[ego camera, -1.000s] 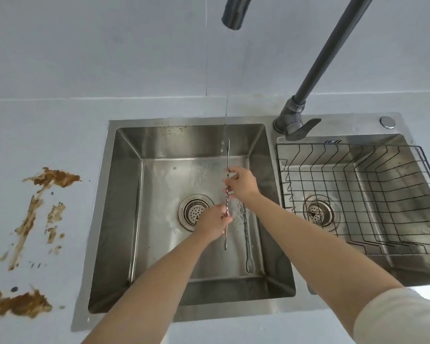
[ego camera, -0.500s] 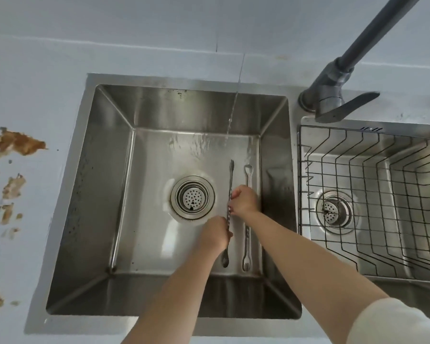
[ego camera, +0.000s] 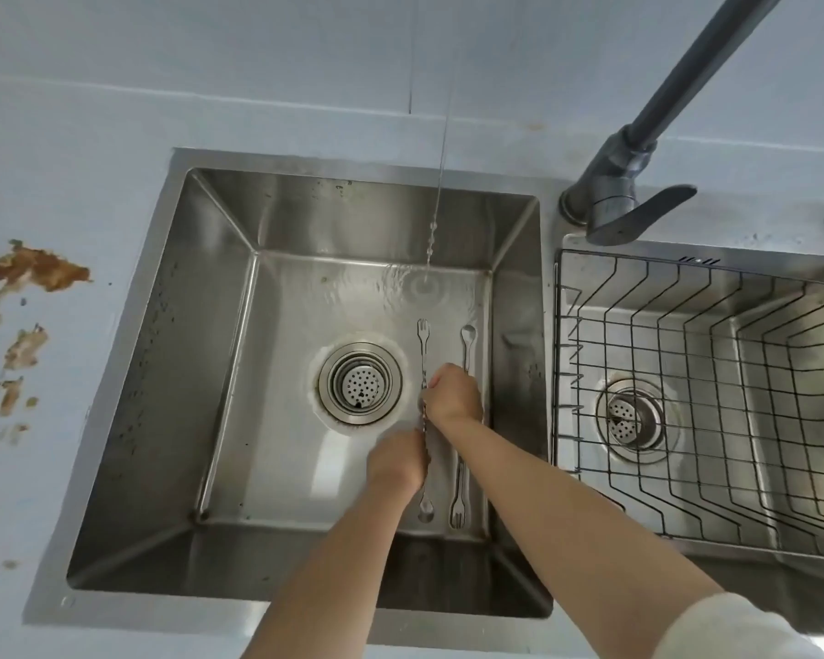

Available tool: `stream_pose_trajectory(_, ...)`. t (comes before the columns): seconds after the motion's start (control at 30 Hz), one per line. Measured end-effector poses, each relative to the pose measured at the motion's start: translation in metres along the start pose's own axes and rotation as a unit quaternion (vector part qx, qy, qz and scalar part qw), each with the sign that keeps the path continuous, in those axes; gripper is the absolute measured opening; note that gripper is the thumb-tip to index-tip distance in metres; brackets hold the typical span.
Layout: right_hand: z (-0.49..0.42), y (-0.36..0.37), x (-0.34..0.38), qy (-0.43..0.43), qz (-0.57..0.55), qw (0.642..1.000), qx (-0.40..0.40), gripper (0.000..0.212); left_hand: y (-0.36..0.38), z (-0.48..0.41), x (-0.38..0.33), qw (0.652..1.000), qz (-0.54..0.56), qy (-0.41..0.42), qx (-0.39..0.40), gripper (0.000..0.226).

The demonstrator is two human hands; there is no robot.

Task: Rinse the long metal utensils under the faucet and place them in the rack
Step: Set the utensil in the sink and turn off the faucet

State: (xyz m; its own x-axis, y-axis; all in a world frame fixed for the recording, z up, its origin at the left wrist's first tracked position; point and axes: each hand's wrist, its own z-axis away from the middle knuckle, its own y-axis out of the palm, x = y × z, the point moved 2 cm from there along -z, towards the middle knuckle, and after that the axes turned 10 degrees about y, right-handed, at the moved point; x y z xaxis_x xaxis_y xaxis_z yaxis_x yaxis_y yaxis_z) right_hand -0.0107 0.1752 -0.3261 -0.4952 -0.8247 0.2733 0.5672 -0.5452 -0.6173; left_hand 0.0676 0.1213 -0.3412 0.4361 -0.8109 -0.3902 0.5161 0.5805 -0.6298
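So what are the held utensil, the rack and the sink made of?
The left utensil looks like polished steel: bright silver, mirror glints. The rack is thin wire, dark and matte, probably coated metal. The sink seems brushed stainless: grey satin sheen, soft reflections.

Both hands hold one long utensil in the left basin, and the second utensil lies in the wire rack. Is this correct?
No. In the head view the second utensil lies on the left basin floor, beside the held utensil, not in the wire rack.
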Motion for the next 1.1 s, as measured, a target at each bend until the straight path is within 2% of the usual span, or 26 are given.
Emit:
stream_pose_trajectory(0.07,0.012,-0.013,0.006,-0.007,-0.033,0.999,0.014,0.015,-0.01,0.007,-0.003,1.0,-0.021,0.009,-0.003,0.025)
stream_pose_trajectory(0.17,0.033,-0.04,0.018,-0.026,-0.1,0.994,0.028,0.024,-0.034,0.021,-0.014,0.999,-0.024,0.034,-0.02,0.027)
stream_pose_trajectory(0.3,0.057,-0.083,0.03,-0.04,-0.216,0.975,0.043,0.03,-0.097,0.038,-0.039,0.986,-0.001,0.098,-0.135,0.027)
stream_pose_trajectory(0.47,0.073,-0.146,0.029,-0.019,-0.393,0.919,0.033,0.049,-0.234,0.079,-0.083,0.919,0.089,0.191,-0.333,0.025)
stream_pose_trajectory(0.57,0.084,-0.184,0.024,-0.012,-0.491,0.87,0.049,0.049,-0.308,0.111,-0.103,0.875,0.139,0.225,-0.406,0.033)
stream_pose_trajectory(0.63,0.092,-0.203,0.025,-0.017,-0.539,0.839,0.071,0.038,-0.341,0.129,-0.118,0.86,0.133,0.258,-0.42,0.041)
stream_pose_trajectory(0.7,0.097,-0.215,0.025,-0.014,-0.576,0.814,0.075,0.037,-0.362,0.143,-0.135,0.855,0.111,0.289,-0.415,0.048)
stream_pose_trajectory(0.8,0.101,-0.226,0.031,-0.034,-0.646,0.756,0.101,0.056,-0.378,0.155,-0.158,0.855,0.07,0.327,-0.396,0.056)
stream_pose_trajectory(0.87,0.107,-0.232,0.036,-0.045,-0.675,0.728,0.111,0.064,-0.383,0.157,-0.171,0.855,0.036,0.346,-0.386,0.053)
stream_pose_trajectory(1.0,0.117,-0.237,0.04,-0.066,-0.687,0.712,0.129,0.066,-0.388,0.157,-0.185,0.845,-0.009,0.359,-0.397,0.025)
stream_pose_trajectory(1.1,0.119,-0.238,0.042,-0.07,-0.695,0.704,0.13,0.066,-0.391,0.158,-0.187,0.848,-0.017,0.359,-0.391,0.023)
